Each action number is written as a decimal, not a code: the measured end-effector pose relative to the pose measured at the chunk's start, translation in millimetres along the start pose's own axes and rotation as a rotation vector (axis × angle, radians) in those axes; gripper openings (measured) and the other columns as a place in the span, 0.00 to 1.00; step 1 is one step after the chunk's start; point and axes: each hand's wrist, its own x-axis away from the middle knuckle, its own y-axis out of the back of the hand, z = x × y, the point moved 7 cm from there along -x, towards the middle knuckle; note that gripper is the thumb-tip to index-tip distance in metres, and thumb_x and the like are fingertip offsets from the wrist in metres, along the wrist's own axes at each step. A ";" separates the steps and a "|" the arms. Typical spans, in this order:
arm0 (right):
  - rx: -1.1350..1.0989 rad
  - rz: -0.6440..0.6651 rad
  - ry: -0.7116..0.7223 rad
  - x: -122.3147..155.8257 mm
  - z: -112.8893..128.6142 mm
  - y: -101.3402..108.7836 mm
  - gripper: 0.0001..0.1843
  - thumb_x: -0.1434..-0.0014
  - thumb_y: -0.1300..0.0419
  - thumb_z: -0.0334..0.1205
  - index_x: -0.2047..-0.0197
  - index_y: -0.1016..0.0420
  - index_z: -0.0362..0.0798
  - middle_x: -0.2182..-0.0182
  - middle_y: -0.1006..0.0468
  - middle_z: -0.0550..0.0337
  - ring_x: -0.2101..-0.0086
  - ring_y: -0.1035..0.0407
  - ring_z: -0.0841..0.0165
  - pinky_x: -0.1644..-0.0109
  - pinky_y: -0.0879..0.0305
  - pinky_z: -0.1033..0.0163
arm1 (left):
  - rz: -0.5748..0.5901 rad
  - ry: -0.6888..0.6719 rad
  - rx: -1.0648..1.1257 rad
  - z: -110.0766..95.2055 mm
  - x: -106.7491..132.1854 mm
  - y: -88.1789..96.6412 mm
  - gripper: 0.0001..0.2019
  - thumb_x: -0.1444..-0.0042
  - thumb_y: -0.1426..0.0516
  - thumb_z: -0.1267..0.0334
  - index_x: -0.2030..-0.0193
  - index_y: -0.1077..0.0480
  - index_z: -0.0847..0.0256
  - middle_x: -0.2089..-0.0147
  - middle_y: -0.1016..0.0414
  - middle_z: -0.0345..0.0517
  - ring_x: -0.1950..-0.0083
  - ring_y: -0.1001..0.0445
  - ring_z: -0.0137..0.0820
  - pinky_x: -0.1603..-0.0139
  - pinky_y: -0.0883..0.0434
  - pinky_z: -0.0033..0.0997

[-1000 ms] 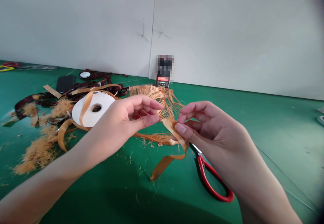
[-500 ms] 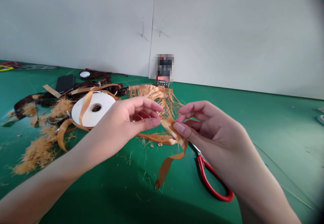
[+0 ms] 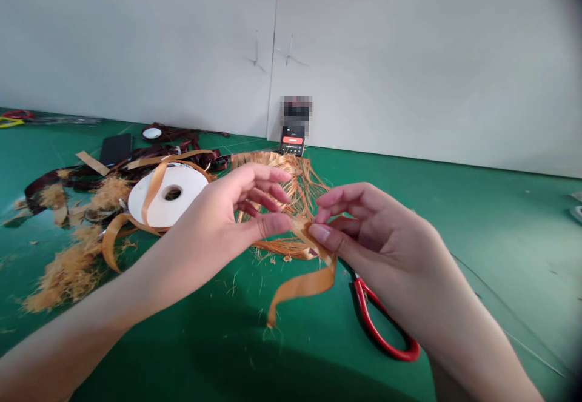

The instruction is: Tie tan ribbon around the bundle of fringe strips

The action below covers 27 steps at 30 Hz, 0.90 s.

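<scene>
The right hand (image 3: 386, 247) pinches the orange ribbon (image 3: 302, 287) in its fingertips; the left hand (image 3: 213, 226) has loosened, its thumb seemingly just beside the ribbon.

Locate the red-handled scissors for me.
In the head view, the red-handled scissors lie on the green mat at lower right, partly under the right hand.

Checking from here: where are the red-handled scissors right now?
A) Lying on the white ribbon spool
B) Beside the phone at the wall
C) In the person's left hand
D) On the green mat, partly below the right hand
D: the red-handled scissors lie on the green mat, with their blades hidden below the right hand.
</scene>
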 end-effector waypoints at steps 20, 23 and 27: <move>-0.022 0.160 -0.122 1.4 -11.7 -13.0 0.07 0.46 0.37 0.35 0.64 0.31 0.51 0.71 0.25 0.64 0.69 0.26 0.70 0.67 0.27 0.66 | -0.057 -0.042 -0.069 -4.7 1.4 0.4 0.04 0.44 0.38 0.58 0.66 0.25 0.53 0.67 0.23 0.36 0.65 0.26 0.29 0.65 0.30 0.25; -0.010 0.172 -0.142 2.6 -13.4 -13.0 0.07 0.46 0.38 0.34 0.64 0.31 0.51 0.71 0.26 0.64 0.69 0.27 0.70 0.66 0.27 0.65 | -0.151 -0.060 -0.101 -9.3 2.6 7.4 0.06 0.43 0.38 0.56 0.66 0.26 0.54 0.65 0.23 0.37 0.63 0.26 0.30 0.63 0.29 0.26; 0.001 0.141 -0.139 1.1 -14.9 -15.4 0.07 0.44 0.39 0.34 0.62 0.34 0.50 0.70 0.27 0.64 0.71 0.28 0.72 0.68 0.29 0.66 | -0.198 -0.088 -0.072 -10.6 4.7 10.1 0.09 0.40 0.42 0.54 0.59 0.27 0.56 0.59 0.23 0.41 0.58 0.26 0.31 0.57 0.28 0.28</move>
